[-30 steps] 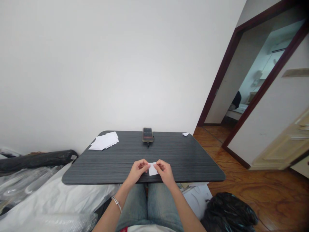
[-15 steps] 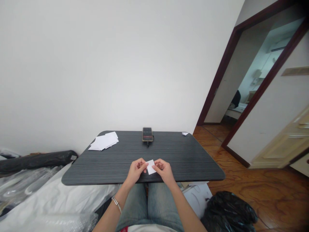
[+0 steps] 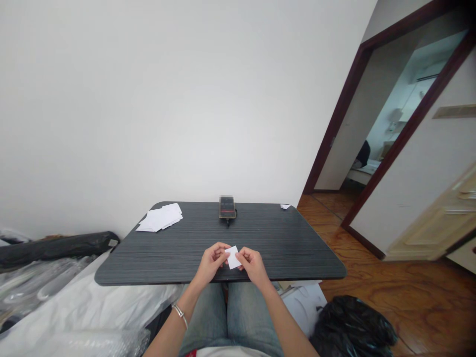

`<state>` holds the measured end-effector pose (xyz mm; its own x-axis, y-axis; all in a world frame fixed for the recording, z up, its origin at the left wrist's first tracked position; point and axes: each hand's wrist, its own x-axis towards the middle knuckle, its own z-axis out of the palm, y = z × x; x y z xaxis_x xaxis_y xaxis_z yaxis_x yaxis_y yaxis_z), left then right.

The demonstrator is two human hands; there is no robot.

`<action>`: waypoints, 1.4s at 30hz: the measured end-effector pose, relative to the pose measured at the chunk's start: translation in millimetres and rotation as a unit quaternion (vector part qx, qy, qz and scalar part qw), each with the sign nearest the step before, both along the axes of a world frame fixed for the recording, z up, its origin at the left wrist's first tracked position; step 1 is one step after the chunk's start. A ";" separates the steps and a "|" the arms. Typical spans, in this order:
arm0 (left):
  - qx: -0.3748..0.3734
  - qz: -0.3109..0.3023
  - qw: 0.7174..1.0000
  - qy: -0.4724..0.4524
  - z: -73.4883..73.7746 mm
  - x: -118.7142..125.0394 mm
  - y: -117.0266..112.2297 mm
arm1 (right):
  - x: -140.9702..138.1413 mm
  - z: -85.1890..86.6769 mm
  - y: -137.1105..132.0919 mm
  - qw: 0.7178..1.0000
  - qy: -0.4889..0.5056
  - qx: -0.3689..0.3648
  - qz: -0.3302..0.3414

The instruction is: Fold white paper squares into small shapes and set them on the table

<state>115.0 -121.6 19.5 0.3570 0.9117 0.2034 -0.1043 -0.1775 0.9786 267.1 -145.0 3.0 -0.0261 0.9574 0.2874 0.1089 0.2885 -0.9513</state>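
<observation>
Between my hands is a small white square of paper [image 3: 232,258], held just above the near part of the dark table [image 3: 178,258]. My left hand [image 3: 212,260] pinches its left side between thumb and fingers. On the opposite side, my right hand [image 3: 252,263] grips the paper with the thumb on top. Whether the square is folded in layers, I cannot tell. Several loose white paper sheets [image 3: 160,218] lie overlapping at the table's far left. A small folded white paper piece [image 3: 285,206] rests near the far right corner.
A dark boxy device [image 3: 227,207] with a cable stands at the table's back middle, by the white wall [image 3: 223,99]. Plastic-wrapped goods [image 3: 74,307] lie to the left below the table. A black plastic bag [image 3: 353,327] sits on the wooden floor at right.
My fingers have shifted slightly on the paper, the right fingers curling further in beneath its edge. The paper stays in nearly the same place, and the table's other things have not moved.
</observation>
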 end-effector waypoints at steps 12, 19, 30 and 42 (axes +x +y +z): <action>0.010 0.025 1.000 0.002 -0.3 -1.7 -1.5 | -1.0 6.7 -3.4 0.999 -0.021 0.044 -0.012; 0.009 0.000 1.000 0.014 4.9 0.3 -5.3 | 0.6 7.2 -2.8 0.999 -0.005 0.031 -0.003; -0.016 0.005 1.000 0.017 -1.6 0.0 0.5 | -0.8 6.2 -1.7 0.999 0.019 0.021 0.015; -0.014 0.012 1.000 0.021 -4.6 -0.2 3.1 | -1.6 0.3 1.4 1.000 0.012 -0.007 0.002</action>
<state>114.8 -118.5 14.9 0.3420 0.9255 0.1626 -0.0590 -0.1516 0.9867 265.4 -143.6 3.3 -0.0240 0.9615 0.2737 0.0846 0.2748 -0.9578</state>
